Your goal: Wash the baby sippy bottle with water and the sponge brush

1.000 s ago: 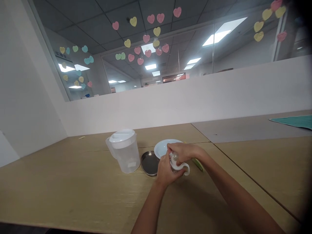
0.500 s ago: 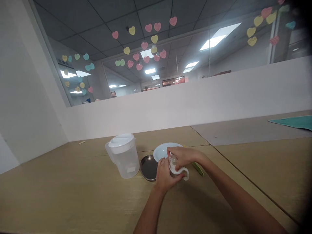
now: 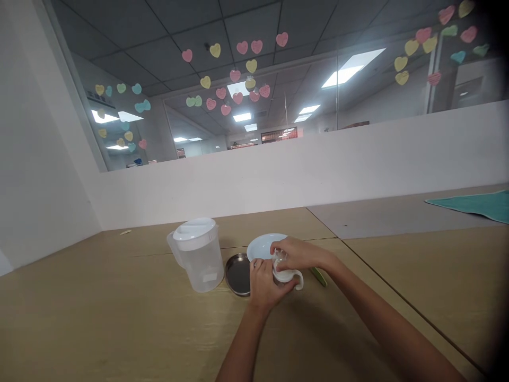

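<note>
while the left hand wraps a small clear-and-white container, the right hand grips its top.
the left fingers curl around the side, thumb out towards the curved handle, probably so the body can't twist or tip; the right fingers pinch the clear upper part from above, a hold that seems to suit fine control. the container is between both hands, over the near part of the desk; whether its base touches down i cannot tell. the lidded pitcher, metal dish and pale plate cluster close by, perhaps for easy reach, with a green strip beyond the right wrist.
</note>
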`<state>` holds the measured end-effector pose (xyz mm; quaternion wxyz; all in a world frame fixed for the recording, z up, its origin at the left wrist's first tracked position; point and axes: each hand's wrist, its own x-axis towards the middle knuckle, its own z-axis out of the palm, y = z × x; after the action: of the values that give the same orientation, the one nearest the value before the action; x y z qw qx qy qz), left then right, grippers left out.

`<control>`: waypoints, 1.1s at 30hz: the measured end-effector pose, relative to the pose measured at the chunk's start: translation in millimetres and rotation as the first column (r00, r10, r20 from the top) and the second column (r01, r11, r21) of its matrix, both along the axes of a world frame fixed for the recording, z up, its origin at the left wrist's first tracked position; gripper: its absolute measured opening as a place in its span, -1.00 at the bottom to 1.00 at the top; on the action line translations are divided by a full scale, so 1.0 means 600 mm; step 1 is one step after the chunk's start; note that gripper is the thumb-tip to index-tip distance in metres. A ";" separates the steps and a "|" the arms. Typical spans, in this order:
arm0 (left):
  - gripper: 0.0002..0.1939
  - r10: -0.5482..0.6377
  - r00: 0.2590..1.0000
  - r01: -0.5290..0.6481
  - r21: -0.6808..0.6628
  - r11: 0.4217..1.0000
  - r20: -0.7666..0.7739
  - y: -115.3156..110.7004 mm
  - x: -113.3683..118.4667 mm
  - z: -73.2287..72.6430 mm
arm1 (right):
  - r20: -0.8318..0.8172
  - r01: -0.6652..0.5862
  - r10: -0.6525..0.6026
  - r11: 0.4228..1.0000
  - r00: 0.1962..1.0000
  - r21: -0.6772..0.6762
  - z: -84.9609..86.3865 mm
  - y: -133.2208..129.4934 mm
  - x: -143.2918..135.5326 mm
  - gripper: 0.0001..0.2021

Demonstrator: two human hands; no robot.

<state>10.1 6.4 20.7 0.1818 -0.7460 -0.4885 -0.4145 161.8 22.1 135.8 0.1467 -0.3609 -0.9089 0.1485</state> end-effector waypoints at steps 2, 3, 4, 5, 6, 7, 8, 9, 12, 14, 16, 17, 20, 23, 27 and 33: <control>-0.54 -0.021 1.000 0.021 -0.030 0.999 0.001 0.001 0.001 -0.001 | -0.014 -0.027 0.027 0.999 1.000 -0.016 0.000 0.007 0.003 -0.65; -0.54 -0.044 0.999 0.044 -0.043 0.998 0.000 0.002 0.001 -0.002 | -0.018 -0.034 0.033 0.999 0.999 -0.027 0.001 0.011 0.006 -0.65; -0.55 -0.065 0.998 0.065 -0.051 0.997 0.000 0.002 0.001 -0.002 | -0.022 -0.037 0.037 0.999 0.999 -0.036 0.002 0.015 0.008 -0.64; -0.55 -0.081 0.997 0.081 -0.053 0.995 0.001 0.003 0.002 -0.003 | -0.024 -0.040 0.039 0.998 0.999 -0.043 0.002 0.018 0.010 -0.63; -0.55 -0.088 0.996 0.088 -0.052 0.995 0.002 0.003 0.002 -0.003 | -0.026 -0.044 0.043 0.998 0.999 -0.047 0.003 0.021 0.012 -0.63; -0.55 -0.089 0.996 0.089 -0.048 0.995 0.003 0.004 0.002 -0.004 | -0.025 -0.049 0.048 0.998 0.999 -0.049 0.003 0.022 0.013 -0.62; -0.55 -0.088 0.996 0.088 -0.044 0.995 0.003 0.004 0.002 -0.005 | -0.024 -0.054 0.053 0.997 0.998 -0.048 0.004 0.023 0.013 -0.62; -0.55 -0.087 0.996 0.087 -0.042 0.995 0.002 0.004 0.002 -0.006 | -0.024 -0.059 0.057 0.997 0.998 -0.049 0.004 0.022 0.013 -0.63; -0.56 -0.096 0.995 0.096 -0.046 0.994 0.007 0.004 0.000 -0.007 | -0.025 -0.064 0.062 0.996 0.998 -0.065 0.006 0.022 0.014 -0.62; -0.56 -0.107 0.994 0.108 -0.050 0.993 0.013 0.003 0.000 -0.007 | -0.035 -0.066 0.064 0.994 0.997 -0.086 0.006 0.024 0.018 -0.60; -0.55 -0.117 0.993 0.118 -0.050 0.992 0.015 0.002 0.000 -0.006 | -0.053 -0.078 0.072 0.991 0.996 -0.113 0.007 0.028 0.023 -0.59; -0.55 -0.122 0.992 0.122 -0.050 0.991 0.013 0.002 0.000 -0.006 | -0.061 -0.084 0.077 0.989 0.995 -0.125 0.007 0.030 0.026 -0.59; -0.55 -0.123 0.992 0.124 -0.054 0.991 0.011 0.001 0.002 -0.005 | -0.086 -0.100 0.088 0.984 0.992 -0.145 0.005 0.036 0.032 -0.60; -0.56 -0.108 0.994 0.108 -0.065 0.992 -0.001 0.003 0.002 -0.004 | -0.091 -0.082 0.070 0.987 0.993 -0.137 0.003 0.037 0.032 -0.60; -0.56 -0.059 0.998 0.058 -0.057 0.997 -0.012 0.008 -0.002 -0.004 | -0.097 -0.053 0.046 0.996 0.994 -0.067 0.008 0.026 0.030 -0.59; -0.48 -0.058 0.998 0.059 -0.058 0.997 0.010 0.010 -0.010 -0.006 | -0.321 0.032 -0.008 0.997 0.947 0.069 0.011 0.039 0.043 -0.61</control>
<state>4.0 12.1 17.1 0.1455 -0.7632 -0.4791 -0.4084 187.4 45.2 142.2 0.3071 -0.3357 -0.8741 0.1700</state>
